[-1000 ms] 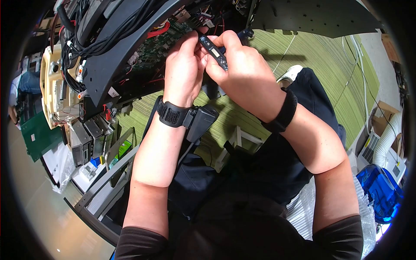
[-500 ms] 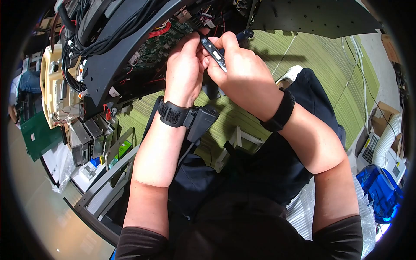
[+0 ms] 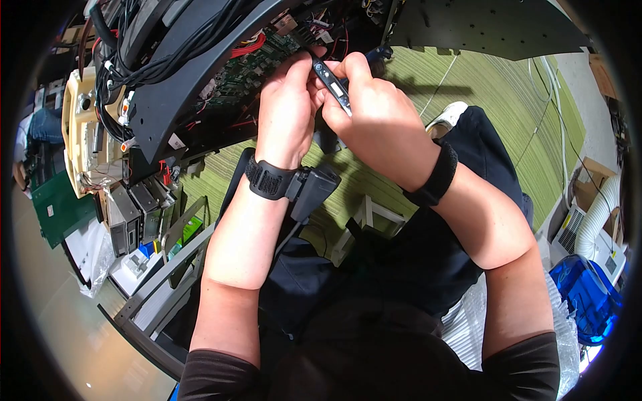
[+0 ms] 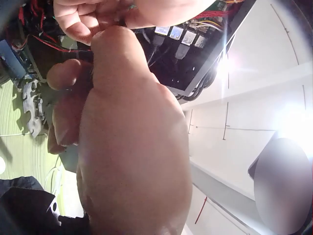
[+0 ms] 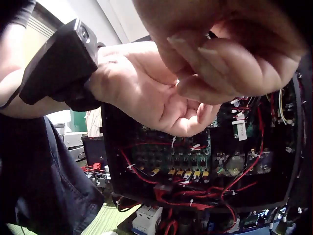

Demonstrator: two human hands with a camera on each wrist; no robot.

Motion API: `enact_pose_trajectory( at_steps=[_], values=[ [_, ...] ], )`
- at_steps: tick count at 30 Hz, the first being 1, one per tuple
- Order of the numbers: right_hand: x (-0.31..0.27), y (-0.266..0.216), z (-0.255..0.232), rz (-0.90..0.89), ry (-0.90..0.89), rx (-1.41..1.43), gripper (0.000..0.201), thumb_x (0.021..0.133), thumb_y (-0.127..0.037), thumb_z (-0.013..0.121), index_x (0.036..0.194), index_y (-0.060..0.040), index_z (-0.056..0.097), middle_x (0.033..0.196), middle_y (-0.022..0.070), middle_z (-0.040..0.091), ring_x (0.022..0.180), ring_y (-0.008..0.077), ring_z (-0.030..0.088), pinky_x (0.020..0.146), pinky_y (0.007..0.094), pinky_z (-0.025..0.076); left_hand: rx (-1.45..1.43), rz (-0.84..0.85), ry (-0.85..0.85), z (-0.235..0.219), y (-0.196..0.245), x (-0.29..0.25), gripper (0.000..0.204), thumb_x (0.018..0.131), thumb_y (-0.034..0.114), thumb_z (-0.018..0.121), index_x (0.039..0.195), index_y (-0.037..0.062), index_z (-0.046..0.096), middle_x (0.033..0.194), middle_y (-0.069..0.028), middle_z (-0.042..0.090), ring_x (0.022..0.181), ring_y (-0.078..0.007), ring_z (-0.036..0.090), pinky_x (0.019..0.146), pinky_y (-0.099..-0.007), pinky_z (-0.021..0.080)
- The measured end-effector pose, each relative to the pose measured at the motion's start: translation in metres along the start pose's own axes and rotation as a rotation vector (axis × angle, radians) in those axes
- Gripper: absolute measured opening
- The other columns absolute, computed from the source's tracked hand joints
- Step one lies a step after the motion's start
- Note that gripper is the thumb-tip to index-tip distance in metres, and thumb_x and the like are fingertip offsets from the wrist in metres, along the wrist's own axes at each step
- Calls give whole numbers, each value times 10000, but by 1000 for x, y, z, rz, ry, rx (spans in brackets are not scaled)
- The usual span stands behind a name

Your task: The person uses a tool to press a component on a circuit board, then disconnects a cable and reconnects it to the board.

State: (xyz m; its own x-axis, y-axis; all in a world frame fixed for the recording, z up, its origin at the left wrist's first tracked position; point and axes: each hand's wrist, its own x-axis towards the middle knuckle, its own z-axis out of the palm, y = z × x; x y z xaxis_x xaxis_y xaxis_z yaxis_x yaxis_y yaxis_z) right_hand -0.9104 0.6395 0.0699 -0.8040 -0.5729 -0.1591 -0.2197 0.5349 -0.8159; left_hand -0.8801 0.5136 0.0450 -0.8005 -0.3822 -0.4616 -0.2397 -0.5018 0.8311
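My right hand (image 3: 382,117) pinches a slim black tool (image 3: 329,79) with a small pale window and a round button on its face. The tool points up and left toward my left hand (image 3: 286,113), whose thumb and curled fingers meet around its far end. I cannot tell whether the left fingers grip the tool or something small at its tip. In the right wrist view both hands overlap in front of an open black housing. Behind them a green circuit board (image 3: 257,63) and red wires (image 3: 246,47) lie inside that housing.
A curved black panel (image 3: 180,80) with bundled black cables runs along the upper left. Another dark panel (image 3: 485,27) juts out at the upper right. Metal modules (image 3: 124,214) stand at the left, and a blue bag (image 3: 588,294) lies at the right on the floor.
Both hands have shifted slightly to the right and down. The black tool has turned a little between the fingers and its face shows at a slightly different angle.
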Motion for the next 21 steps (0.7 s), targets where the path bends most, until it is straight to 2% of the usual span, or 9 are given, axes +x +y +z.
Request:
enact_pose_trajectory(
  at_steps=[6, 21],
  values=[
    [0, 3, 3, 1, -5, -3, 316, 862, -221, 553, 1038, 14, 437, 746, 229, 620, 718, 385, 620, 647, 449, 490, 17, -17, 25, 2, -1, -3, 244, 961, 161, 438, 1046, -26, 570, 836, -86, 645, 594, -50, 471, 559, -187, 413],
    [2, 2, -1, -3, -27, 25, 316, 869, -216, 545, 1042, 24, 434, 717, 236, 611, 686, 390, 616, 621, 445, 481, 10, 34, 49, 4, -4, 2, 228, 941, 144, 455, 1032, -18, 587, 834, -77, 640, 619, -58, 480, 559, -189, 404]
  ],
)
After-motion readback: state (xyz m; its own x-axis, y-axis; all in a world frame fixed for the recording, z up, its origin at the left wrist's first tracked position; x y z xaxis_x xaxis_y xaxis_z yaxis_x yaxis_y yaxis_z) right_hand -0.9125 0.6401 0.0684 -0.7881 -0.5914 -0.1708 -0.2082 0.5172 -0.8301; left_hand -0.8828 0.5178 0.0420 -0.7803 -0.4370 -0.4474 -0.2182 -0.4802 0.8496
